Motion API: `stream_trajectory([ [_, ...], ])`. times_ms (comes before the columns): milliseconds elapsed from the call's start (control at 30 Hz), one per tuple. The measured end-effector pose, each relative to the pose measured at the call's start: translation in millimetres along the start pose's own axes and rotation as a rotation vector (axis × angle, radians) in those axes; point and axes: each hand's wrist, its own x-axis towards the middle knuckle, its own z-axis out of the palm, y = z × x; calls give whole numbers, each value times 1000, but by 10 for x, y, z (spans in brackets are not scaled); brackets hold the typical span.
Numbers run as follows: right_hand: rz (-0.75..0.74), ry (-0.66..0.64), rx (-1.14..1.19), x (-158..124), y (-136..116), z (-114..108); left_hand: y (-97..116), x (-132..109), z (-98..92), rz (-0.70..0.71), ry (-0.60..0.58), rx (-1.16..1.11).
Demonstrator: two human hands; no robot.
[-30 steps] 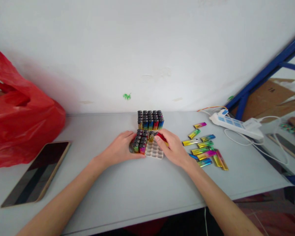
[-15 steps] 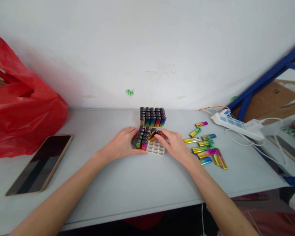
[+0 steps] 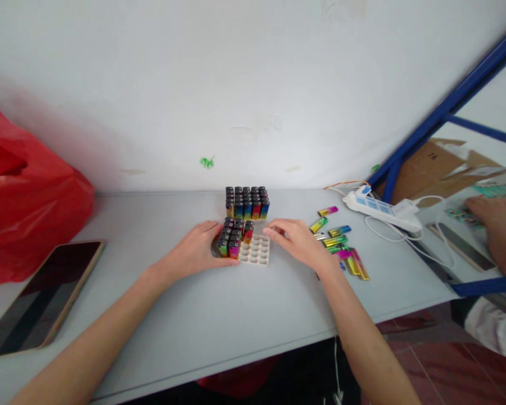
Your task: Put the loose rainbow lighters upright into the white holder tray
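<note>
Lighters (image 3: 231, 242), with black tops, standing in a pale tray (image 3: 253, 260) of rounded cells on a grey table (image 3: 219, 315). The long axis of each is vertical, top upward and coloured body downward. They fill the left columns and the rear of the next; the remaining cells, to the right and front, show bare. A rear block of similar lighters (image 3: 247, 210), also upright with tops upward, stands just behind, near the wall. To the right, loose metallic pieces (image 3: 338, 231) lie flat, their long axes at varied angles; most run nearly crosswise, while two at the front run slantwise away from the person.

The left hand (image 3: 197, 247) clasps the left side of the tray's group, fingers behind and thumb along the front. The right hand (image 3: 294, 241) is just beside the tray's rear right corner, thumb and fingertips drawn close; whether anything lies between them cannot be told.

Compared with half a second earlier, when the right hand pinched a lighter above the tray and one beside it leaned, the partly filled column now stands nearly upright and the right hand is clear of it. The left hand keeps its place.
</note>
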Motion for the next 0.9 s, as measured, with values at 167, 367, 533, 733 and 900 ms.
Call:
stream_trajectory([
  [167,186,-14,-103,-328,430,-570,23,8,-20,0,6,33],
  [367,165,-213,-248,-457,584,-595,-17,-7,14,26,32,53],
  [533,88,-78,-253,-305,507,-581,-46,-13,34,50,41,35],
  [733,207,475,298,9,307,-515,-6,-10,6,35,26,67],
  [900,307,547,1012,310,40,-221,0,-18,18,39,23,72],
])
